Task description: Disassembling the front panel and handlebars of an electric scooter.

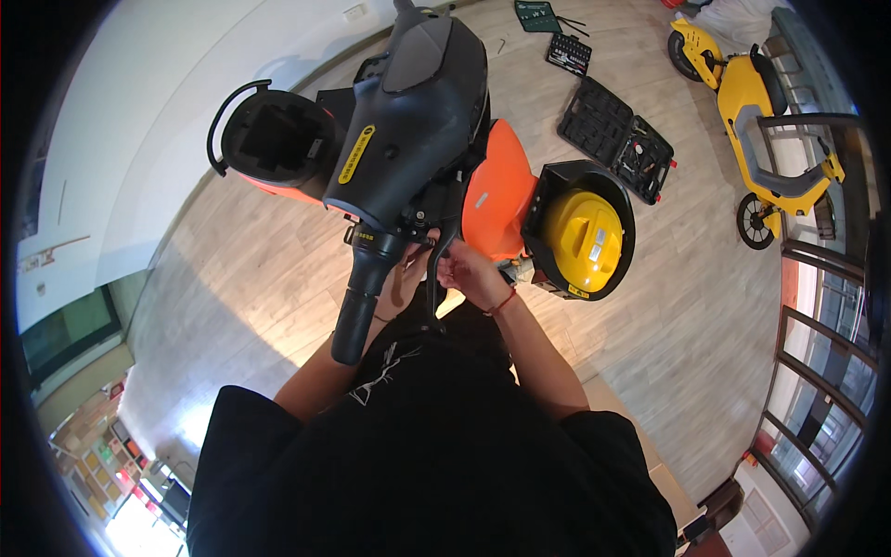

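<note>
An orange and black electric scooter stands before me, its black handlebar cover turned so that one black handlebar grip points toward me. Beside the grip hangs a black brake lever. My left hand reaches up under the bar between grip and lever, and its fingers are mostly hidden. Close to it, my right hand is bent inward just right of the lever, fingers closed together at the underside of the bar. Whatever lies between the fingertips is too small or covered to make out.
A yellow helmet sits in a black holder at the scooter's right. An open black tool case, a socket set and a green tool pouch lie on the wooden floor. A yellow scooter stands far right.
</note>
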Available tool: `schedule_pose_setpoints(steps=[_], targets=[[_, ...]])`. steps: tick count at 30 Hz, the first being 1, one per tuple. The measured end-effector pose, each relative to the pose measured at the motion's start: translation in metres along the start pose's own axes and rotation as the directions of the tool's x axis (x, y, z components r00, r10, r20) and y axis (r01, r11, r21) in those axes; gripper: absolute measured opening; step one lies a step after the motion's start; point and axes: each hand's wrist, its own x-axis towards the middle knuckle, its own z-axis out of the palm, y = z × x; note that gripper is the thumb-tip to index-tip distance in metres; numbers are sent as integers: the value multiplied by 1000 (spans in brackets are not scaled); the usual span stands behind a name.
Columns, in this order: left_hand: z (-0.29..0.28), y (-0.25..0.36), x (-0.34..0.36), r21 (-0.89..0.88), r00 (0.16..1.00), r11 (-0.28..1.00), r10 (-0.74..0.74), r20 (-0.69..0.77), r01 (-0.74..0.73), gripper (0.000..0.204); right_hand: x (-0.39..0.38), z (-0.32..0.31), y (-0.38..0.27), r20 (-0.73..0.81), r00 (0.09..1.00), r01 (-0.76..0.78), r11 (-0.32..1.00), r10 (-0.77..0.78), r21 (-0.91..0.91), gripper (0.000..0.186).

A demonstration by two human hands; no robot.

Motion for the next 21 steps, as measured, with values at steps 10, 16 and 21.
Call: schedule_pose_setpoints(steps=[10, 16, 21], targets=[[14, -6, 6, 353, 995, 935, 71, -65, -43, 26, 17, -25, 26, 189, 979, 15, 946, -81, 325, 30], [-4, 6, -4, 96, 992, 987, -123, -39, 126, 24, 19, -13, 25, 99, 962, 252, 967, -254, 24, 30], [-2, 2, -5, 295, 983, 939, 185, -4, -176, 25, 3, 22, -14, -111, 994, 1, 991, 14, 134, 23]])
